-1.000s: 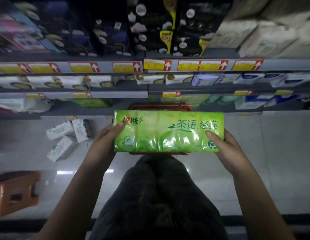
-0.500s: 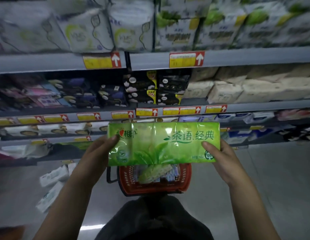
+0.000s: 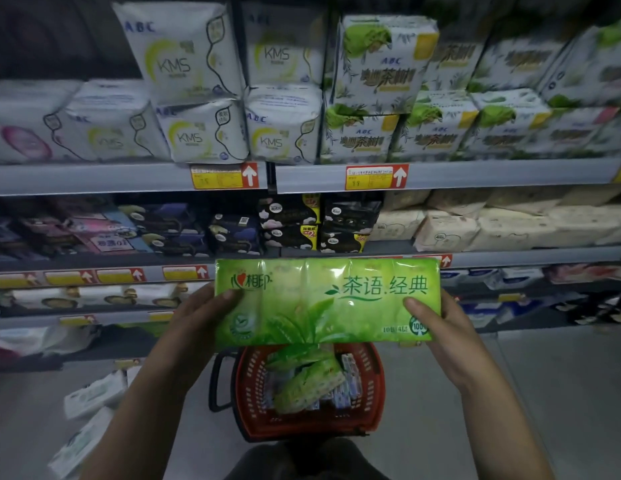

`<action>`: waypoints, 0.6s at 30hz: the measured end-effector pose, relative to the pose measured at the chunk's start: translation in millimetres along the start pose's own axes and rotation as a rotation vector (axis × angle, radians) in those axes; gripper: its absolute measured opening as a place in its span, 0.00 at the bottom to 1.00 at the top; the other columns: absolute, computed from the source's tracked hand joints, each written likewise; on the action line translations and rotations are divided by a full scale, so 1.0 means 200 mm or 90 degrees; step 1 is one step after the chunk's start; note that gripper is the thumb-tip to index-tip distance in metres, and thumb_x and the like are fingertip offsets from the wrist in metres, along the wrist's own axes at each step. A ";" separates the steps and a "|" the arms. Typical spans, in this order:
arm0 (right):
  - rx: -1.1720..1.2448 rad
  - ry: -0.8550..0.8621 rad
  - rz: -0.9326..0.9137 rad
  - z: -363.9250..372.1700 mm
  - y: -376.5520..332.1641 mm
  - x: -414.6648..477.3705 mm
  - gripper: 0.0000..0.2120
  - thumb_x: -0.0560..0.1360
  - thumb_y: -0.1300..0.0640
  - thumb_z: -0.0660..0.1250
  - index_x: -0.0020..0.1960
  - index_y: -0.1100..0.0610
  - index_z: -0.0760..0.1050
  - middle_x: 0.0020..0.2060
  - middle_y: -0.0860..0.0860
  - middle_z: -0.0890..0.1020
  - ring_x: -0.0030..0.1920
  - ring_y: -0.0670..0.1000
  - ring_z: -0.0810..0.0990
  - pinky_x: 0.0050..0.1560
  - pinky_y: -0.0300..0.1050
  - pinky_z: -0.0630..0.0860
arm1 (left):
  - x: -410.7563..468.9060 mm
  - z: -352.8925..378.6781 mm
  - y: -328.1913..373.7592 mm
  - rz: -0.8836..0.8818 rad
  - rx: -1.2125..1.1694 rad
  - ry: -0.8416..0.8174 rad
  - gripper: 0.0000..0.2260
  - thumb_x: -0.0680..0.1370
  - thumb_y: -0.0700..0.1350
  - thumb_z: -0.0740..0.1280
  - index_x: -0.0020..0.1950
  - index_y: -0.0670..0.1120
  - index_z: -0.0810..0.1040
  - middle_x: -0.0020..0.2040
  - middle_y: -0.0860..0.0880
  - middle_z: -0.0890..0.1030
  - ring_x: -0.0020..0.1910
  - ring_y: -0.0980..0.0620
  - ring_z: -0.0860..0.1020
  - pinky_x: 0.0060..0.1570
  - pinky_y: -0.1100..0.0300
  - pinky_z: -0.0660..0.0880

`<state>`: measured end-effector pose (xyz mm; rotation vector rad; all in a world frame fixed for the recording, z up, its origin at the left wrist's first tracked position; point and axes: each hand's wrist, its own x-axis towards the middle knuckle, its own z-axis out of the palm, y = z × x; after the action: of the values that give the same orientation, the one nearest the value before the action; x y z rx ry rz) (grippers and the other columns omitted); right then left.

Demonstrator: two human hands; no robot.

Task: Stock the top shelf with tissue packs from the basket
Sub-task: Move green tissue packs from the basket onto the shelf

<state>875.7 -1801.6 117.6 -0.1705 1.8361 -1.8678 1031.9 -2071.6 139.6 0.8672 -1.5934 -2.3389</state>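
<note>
supermarket aisle, dim light, grey metal shelves (image 3: 94, 178) packed with goods. green tissue pack (image 3: 326, 303) is held face-on to the camera, long side level, between both hands, in front of the lower shelves and not on any shelf. left hand (image 3: 198, 323) grips its left end: thumb (image 3: 229, 294) lies on the front face, other fingers go behind the pack, hidden. right hand (image 3: 447, 334) grips the right end the same way, right thumb (image 3: 414, 303) on the front just above the round "100" mark, other fingers hidden behind.

below the thumbs, on the floor (image 3: 544, 393), red basket (image 3: 371, 410) with a black handle (image 3: 215, 382). inside it a second green pack (image 3: 309, 386) lies tilted over small blue-white packs (image 3: 347, 386).

well above the fingers, a shelf rail with yellow-red price tags (image 3: 224, 175). over that rail, white kms packs (image 3: 198, 136) on the left-hand side and green-white abc packs (image 3: 364, 136) on the right-hand side, stacked two high. between that rail and the fingertips, dark packs (image 3: 291, 223), with beige tissue packs (image 3: 475, 226) off toward the right hand's side. down and out from the left hand, loose white packs (image 3: 94, 396) lie on the floor.
</note>
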 end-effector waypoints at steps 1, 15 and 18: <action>0.001 0.004 0.001 0.01 0.00 0.00 0.45 0.43 0.32 0.79 0.56 0.50 0.77 0.50 0.48 0.85 0.53 0.50 0.82 0.58 0.52 0.76 | 0.00 0.00 0.01 -0.001 -0.001 -0.004 0.12 0.72 0.42 0.63 0.53 0.41 0.80 0.49 0.38 0.84 0.42 0.43 0.84 0.37 0.56 0.82; 0.007 0.028 -0.044 0.06 -0.13 -0.01 0.45 0.44 0.33 0.80 0.58 0.49 0.75 0.51 0.47 0.84 0.55 0.49 0.82 0.55 0.46 0.79 | 0.02 -0.02 0.12 0.045 -0.024 -0.053 0.18 0.72 0.43 0.64 0.60 0.36 0.75 0.50 0.38 0.83 0.41 0.44 0.84 0.34 0.58 0.80; -0.001 0.030 -0.063 0.06 -0.20 -0.01 0.45 0.45 0.33 0.80 0.58 0.49 0.75 0.51 0.46 0.84 0.54 0.48 0.82 0.53 0.47 0.79 | 0.01 0.01 0.16 0.061 -0.032 -0.070 0.17 0.72 0.42 0.63 0.60 0.37 0.75 0.51 0.37 0.83 0.41 0.43 0.84 0.34 0.57 0.81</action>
<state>872.2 -1812.6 156.7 -0.2236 1.8914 -1.9533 1022.7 -2084.4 168.8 0.6475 -1.5718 -2.3859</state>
